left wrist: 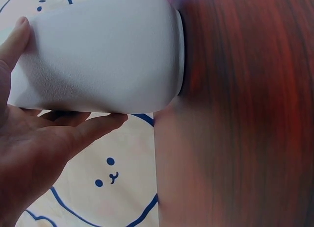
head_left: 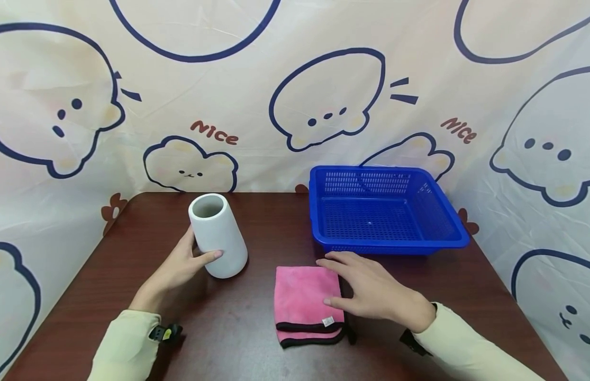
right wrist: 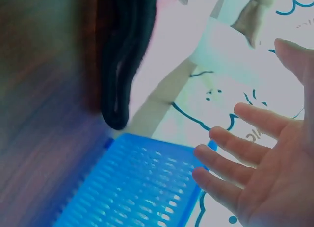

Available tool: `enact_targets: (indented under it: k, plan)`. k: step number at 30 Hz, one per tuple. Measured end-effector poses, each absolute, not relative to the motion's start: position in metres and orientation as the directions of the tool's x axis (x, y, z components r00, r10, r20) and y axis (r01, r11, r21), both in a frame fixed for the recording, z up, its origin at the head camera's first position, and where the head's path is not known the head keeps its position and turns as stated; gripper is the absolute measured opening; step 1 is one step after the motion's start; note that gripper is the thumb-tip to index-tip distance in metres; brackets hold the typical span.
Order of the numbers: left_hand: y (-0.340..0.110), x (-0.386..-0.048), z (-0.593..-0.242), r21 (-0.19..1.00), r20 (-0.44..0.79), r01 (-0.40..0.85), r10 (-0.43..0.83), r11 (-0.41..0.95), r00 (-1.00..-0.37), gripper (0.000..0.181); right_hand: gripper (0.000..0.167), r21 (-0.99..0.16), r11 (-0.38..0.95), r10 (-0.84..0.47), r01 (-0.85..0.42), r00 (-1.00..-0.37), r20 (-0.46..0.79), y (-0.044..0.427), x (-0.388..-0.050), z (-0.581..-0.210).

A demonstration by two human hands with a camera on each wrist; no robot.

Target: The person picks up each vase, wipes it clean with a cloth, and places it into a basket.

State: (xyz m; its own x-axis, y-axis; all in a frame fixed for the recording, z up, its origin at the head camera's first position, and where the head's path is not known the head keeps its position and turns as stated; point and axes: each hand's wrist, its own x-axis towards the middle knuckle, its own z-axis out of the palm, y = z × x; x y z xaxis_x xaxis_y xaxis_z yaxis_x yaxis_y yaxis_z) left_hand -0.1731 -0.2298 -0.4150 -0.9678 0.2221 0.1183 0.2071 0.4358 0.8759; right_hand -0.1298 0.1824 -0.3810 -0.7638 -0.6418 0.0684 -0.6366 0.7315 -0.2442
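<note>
A white, tapered vase (head_left: 225,238) with an open top stands on the brown table, left of the middle. My left hand (head_left: 187,262) holds it from the left side, thumb across its front and fingers behind. In the left wrist view the fingers (left wrist: 100,129) lie along the vase (left wrist: 108,55). A folded pink cloth (head_left: 304,296) with black edging and a small white tag lies in front of me. Over its right edge hovers my right hand (head_left: 371,291), its fingers spread and holding nothing. The right wrist view shows those fingers (right wrist: 240,148) apart from the cloth.
A blue perforated plastic basket (head_left: 390,244) sits at the back right of the table (head_left: 228,338), just beyond the right hand. Behind the table hangs a pale curtain (head_left: 256,159) printed with cartoon figures, which also runs along both sides.
</note>
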Motion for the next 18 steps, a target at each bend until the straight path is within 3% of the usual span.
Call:
enact_targets:
  k: [18]
  plan:
    - [-0.23,-0.173,-0.415,0.873,0.111,0.2,0.218,0.445,-0.97,0.09,0.051,-0.235,0.77,-0.538,-0.593,-0.801,0.262,0.218,-0.141,-0.372]
